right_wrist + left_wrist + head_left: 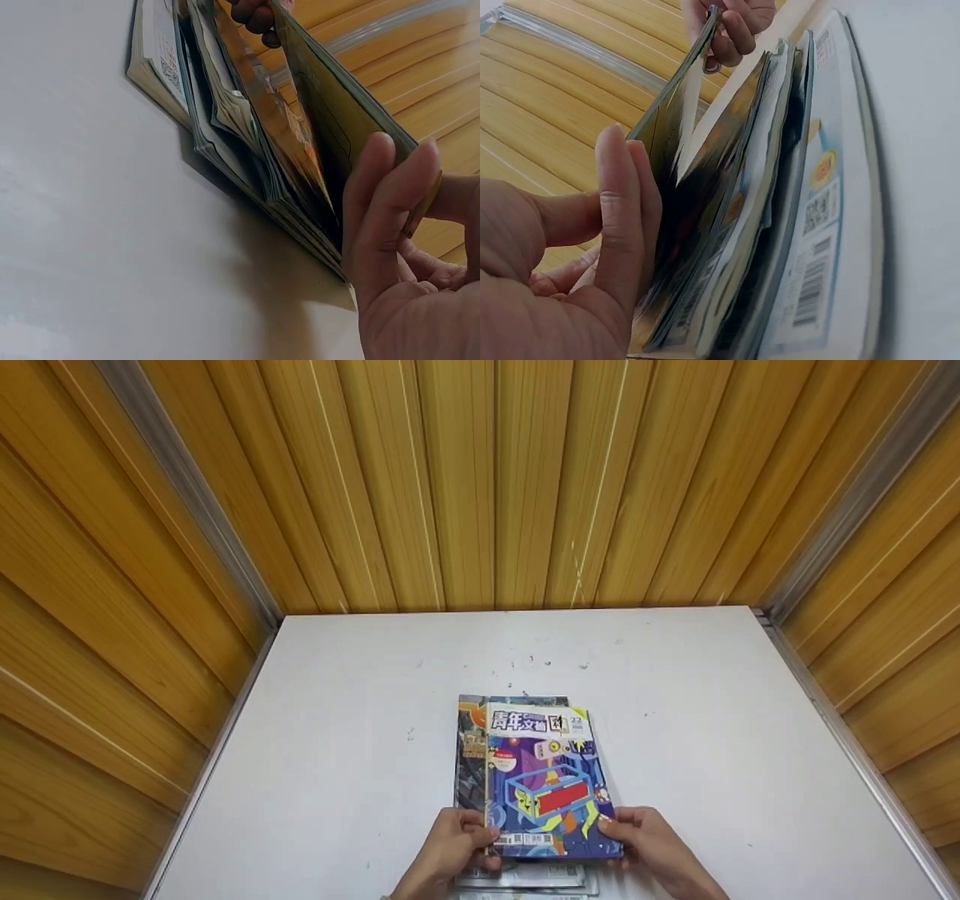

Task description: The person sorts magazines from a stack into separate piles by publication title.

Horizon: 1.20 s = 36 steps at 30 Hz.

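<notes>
A magazine with a purple and blue cover is held by its two near corners, tilted up over a stack of other magazines. My left hand pinches the near left corner, thumb on the cover and fingers beneath. At the near right corner my right hand pinches it the same way. In the left wrist view the magazine stack lies beneath the raised one, with a gap between. From the right wrist view, the yellowish underside of the held magazine faces the stack.
The stack rests on a white table, and more magazines stick out toward the near edge. Wood-patterned panels stand behind and at both sides. Small dark marks dot the tabletop beyond the stack.
</notes>
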Motion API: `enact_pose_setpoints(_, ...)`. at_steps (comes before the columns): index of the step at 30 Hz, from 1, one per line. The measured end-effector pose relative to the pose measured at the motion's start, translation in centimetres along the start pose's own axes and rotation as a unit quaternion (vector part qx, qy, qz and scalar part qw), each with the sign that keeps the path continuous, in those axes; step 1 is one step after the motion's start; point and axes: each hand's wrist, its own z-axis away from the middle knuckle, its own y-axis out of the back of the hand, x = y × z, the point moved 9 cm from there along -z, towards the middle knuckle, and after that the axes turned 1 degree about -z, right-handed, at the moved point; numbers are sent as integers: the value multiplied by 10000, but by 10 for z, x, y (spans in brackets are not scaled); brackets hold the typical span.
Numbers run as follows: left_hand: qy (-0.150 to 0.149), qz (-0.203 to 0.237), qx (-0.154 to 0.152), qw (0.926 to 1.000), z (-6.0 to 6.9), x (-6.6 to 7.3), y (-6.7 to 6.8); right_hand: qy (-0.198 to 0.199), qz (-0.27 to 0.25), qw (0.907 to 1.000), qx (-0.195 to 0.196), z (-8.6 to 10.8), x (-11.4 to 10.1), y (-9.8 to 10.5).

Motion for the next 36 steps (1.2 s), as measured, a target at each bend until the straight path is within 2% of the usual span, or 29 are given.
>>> enact_pose_setpoints(6,-163,-345,72,9992,-1,4,0,329,22,9994,48,1,-8,-3)
enact_pose_setpoints(11,-308,-758,165,9965,-3,9,2,446,155,9984,298,-1,-11,-2)
enact_pose_setpoints(14,-541,-1195,191,9912,-4,15,4,434,329,9969,573,-4,-12,0)
enact_pose_setpoints(20,-1066,-1943,244,9748,-7,29,8,407,549,9932,944,-8,-17,0)
enact_pose_setpoints(28,-1409,-2302,409,9620,-16,44,15,788,839,9860,1205,-16,-35,-3)
enact_pose_setpoints(31,-1457,-2410,421,9586,-16,45,15,854,939,9831,1320,-16,-36,-4)
enact_pose_setpoints(36,-1479,-2441,392,9576,-17,45,14,876,1061,9794,1479,-17,-35,-3)
